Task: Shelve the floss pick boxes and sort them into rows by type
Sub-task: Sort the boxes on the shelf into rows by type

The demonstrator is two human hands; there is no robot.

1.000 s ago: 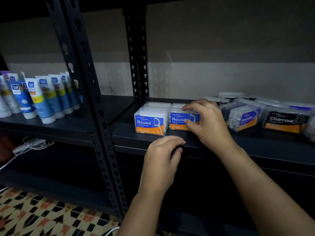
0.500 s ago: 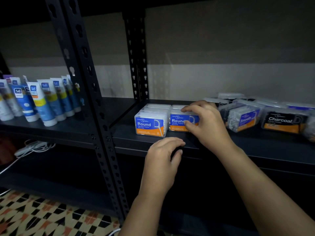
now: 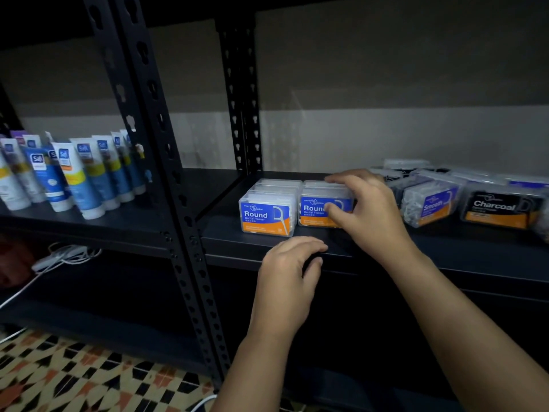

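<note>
Two clear plastic blue-and-orange "Round" floss boxes (image 3: 266, 214) stand upright side by side on the black shelf (image 3: 297, 248); at 3 o'clock, a tilted "Smooth" box (image 3: 427, 205) and black "Charcoal" box (image 3: 499, 209).

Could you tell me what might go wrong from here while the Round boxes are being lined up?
1. The right hand grips the second clear plastic Round floss box close beside the first Round box; a sideways nudge could skew that row.
2. The tilted clear Smooth box lies loose near the right wrist and could get knocked.
3. The front boxes sit near the dark shelf's edge and could slip off.
</note>
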